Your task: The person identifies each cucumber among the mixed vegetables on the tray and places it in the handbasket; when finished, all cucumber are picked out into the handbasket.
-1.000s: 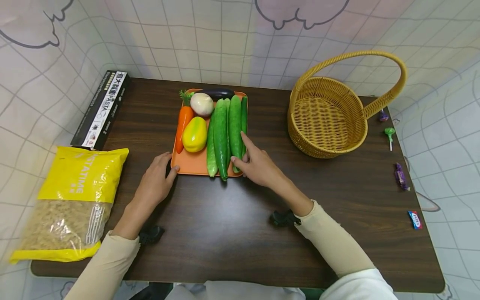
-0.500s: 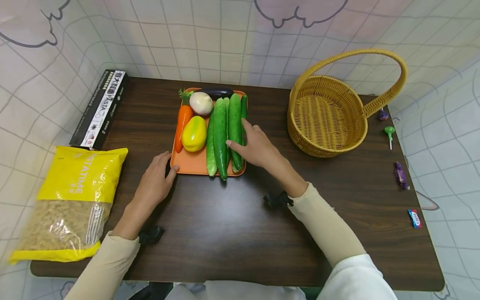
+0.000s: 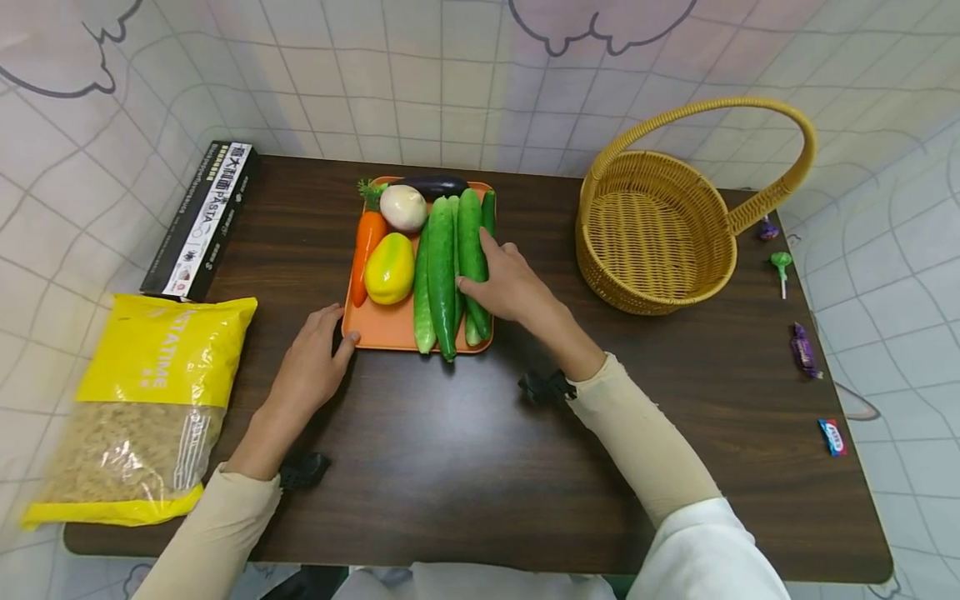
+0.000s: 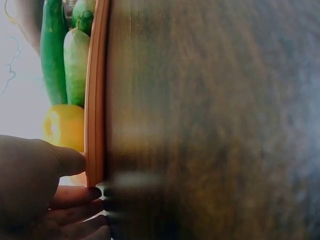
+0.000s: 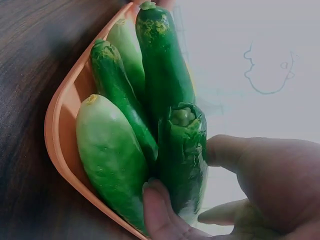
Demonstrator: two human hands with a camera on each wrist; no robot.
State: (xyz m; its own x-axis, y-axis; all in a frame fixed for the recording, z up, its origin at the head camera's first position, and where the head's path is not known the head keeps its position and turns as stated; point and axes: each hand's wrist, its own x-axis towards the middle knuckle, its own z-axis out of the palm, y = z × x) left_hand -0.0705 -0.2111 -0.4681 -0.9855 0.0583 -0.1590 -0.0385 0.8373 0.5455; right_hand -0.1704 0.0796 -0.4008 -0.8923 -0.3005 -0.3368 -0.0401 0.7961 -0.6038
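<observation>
An orange tray holds several green cucumbers lying lengthwise on its right half. My left hand grips the tray's near left corner, its thumb by the near rim and its fingers along the side. My right hand is over the tray's right edge. In the right wrist view its thumb and fingers pinch a dark green cucumber, beside a paler cucumber. A carrot, a yellow fruit with green streaks, a white round vegetable and an eggplant share the tray.
A wicker basket with a tall handle stands at the back right. Several sweets, including a green lollipop, lie along the right edge. On the left are a yellow pasta bag and a black box.
My right hand has moved up and left over the tray edge and now pinches the rightmost cucumber, whose near end has swung slightly. My left hand stays at the tray corner.
</observation>
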